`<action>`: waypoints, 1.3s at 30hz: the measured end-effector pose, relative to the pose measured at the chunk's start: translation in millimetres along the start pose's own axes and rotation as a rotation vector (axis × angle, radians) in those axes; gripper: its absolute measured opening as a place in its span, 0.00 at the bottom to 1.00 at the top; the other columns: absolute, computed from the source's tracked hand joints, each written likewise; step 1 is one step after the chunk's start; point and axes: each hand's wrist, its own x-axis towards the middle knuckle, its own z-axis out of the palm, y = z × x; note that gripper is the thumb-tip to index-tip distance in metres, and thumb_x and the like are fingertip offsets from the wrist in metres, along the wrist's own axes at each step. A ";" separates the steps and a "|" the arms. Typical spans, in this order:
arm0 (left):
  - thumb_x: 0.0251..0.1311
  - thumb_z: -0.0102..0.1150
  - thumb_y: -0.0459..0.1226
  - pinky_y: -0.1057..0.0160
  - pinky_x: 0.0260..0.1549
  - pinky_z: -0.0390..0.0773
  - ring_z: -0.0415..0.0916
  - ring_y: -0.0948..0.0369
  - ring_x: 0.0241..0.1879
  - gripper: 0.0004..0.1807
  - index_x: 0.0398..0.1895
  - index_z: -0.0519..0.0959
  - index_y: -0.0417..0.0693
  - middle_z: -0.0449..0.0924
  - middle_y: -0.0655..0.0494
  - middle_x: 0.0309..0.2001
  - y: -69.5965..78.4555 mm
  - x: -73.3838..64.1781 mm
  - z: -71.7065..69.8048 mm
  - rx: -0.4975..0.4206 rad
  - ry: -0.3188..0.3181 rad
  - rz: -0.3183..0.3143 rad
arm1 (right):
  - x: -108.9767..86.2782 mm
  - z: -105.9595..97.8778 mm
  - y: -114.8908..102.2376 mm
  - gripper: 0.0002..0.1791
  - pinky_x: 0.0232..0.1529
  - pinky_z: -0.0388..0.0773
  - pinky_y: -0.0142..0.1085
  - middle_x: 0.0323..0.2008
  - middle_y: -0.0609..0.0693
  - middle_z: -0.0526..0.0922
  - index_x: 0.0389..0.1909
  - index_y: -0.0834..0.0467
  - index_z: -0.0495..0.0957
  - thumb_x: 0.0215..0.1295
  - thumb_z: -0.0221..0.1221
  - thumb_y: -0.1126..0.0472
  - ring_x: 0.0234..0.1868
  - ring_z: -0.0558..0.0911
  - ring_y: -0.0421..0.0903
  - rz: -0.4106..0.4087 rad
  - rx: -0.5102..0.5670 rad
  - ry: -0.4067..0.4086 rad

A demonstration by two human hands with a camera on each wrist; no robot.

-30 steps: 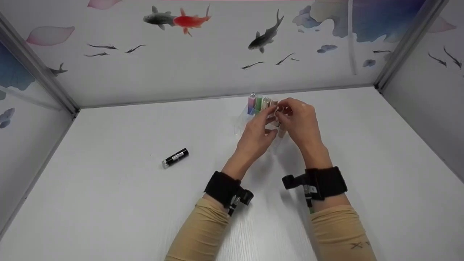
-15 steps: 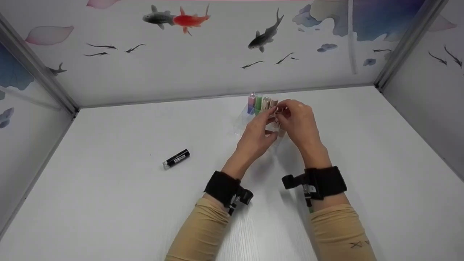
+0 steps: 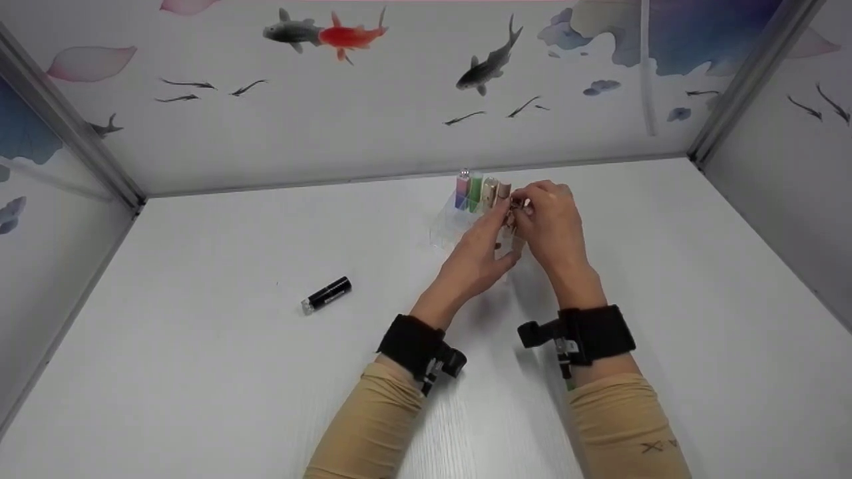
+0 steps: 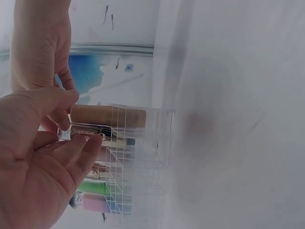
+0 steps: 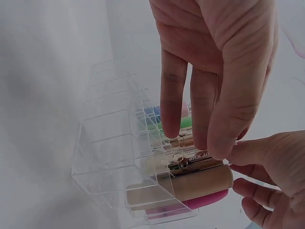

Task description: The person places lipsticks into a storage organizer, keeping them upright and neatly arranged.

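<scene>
A clear plastic organizer [image 3: 444,229] holds several lipstick tubes upright in its slots. Among them, a shiny gold-and-dark tube lettered "avocad…" [image 5: 205,163] stands between both hands. My left hand [image 3: 474,256] pinches it, with fingers reaching over its upper part. Curled fingers of my right hand [image 3: 552,216] grip the tube's top end from the other side, right against the left fingertips. A tan tube [image 5: 205,183] is beside it, then a magenta tube [image 5: 209,199]. To the left stand gold tubes, a green tube [image 3: 475,193] and a pink-and-blue tube [image 3: 462,189].
A black tube with a clear end [image 3: 326,295] lies on the white table [image 3: 200,346], left of my forearms. A wall printed with fish [image 3: 399,133] closes the back, and side panels stand left and right. Both wrists wear black camera straps.
My left hand has shifted slightly right, its thumb now lower and farther right. The right hand stays nearly in place. The black tube has rolled a little right and nearer.
</scene>
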 end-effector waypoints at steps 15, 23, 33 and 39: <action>0.62 0.58 0.41 0.63 0.71 0.53 0.44 0.61 0.74 0.44 0.75 0.44 0.46 0.44 0.53 0.76 -3.3 0.1 3.6 0.055 -0.046 -0.009 | 0.4 6.0 1.7 0.08 0.52 0.73 0.49 0.41 0.58 0.83 0.39 0.62 0.84 0.58 0.63 0.66 0.48 0.75 0.58 -0.024 -0.044 0.059; 0.61 0.59 0.41 0.62 0.67 0.62 0.50 0.60 0.73 0.46 0.75 0.41 0.50 0.43 0.54 0.76 -4.2 -0.3 5.7 0.047 -0.064 -0.031 | -0.4 7.7 3.5 0.09 0.53 0.72 0.49 0.42 0.60 0.82 0.40 0.62 0.83 0.59 0.62 0.66 0.49 0.74 0.59 -0.001 -0.043 0.064; 0.59 0.61 0.39 0.64 0.57 0.73 0.60 0.61 0.68 0.48 0.75 0.40 0.53 0.48 0.55 0.75 -8.0 0.2 6.6 0.017 -0.068 -0.052 | -1.1 9.1 3.4 0.10 0.52 0.73 0.49 0.44 0.59 0.81 0.41 0.61 0.83 0.59 0.63 0.65 0.50 0.74 0.59 0.018 -0.026 0.057; 0.59 0.61 0.37 0.63 0.55 0.75 0.66 0.58 0.65 0.49 0.75 0.40 0.55 0.53 0.54 0.73 -10.6 0.0 6.7 -0.005 -0.076 -0.051 | -1.8 9.2 3.6 0.10 0.53 0.72 0.49 0.42 0.59 0.82 0.41 0.61 0.82 0.57 0.63 0.67 0.49 0.75 0.59 -0.014 -0.005 0.073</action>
